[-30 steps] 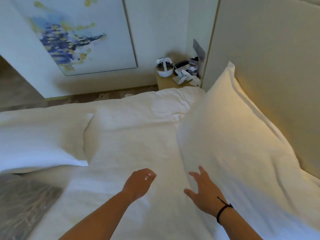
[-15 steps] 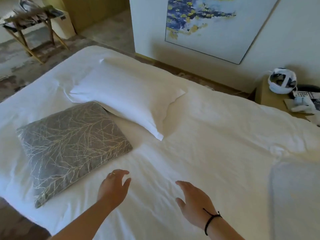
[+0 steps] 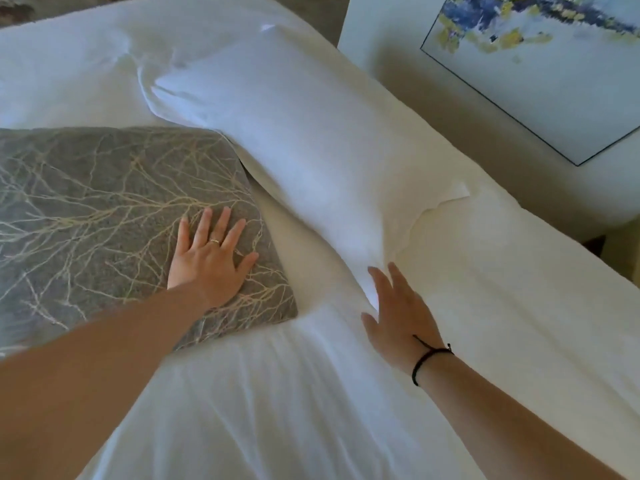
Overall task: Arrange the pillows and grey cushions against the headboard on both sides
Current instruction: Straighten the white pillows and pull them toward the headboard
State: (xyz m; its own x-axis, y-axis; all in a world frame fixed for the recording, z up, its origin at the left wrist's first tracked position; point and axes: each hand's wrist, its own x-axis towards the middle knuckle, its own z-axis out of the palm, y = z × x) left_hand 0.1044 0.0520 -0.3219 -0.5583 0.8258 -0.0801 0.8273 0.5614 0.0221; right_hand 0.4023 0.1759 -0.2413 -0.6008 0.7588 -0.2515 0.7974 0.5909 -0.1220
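The left hand (image 3: 207,261) lies flat with the fingers spread on the near right corner of the square grey cushion with a pale branch pattern (image 3: 114,216), which rests on the white bed sheet (image 3: 311,393) at the left of the frame; the hand presses on it but does not grasp anything. The right hand (image 3: 398,313), also open, has its fingertips touching the near corner of the long white pillow (image 3: 294,133), which lies diagonally from the upper centre toward the lower centre, and nothing is held there either. The cushion's far right edge touches the pillow or goes slightly under it. The headboard is not visible here, so both things seem not yet in place. If each is dragged by one corner only, I think the soft pillow may fold or slip from the hand, and the sheet under it may wrinkle.
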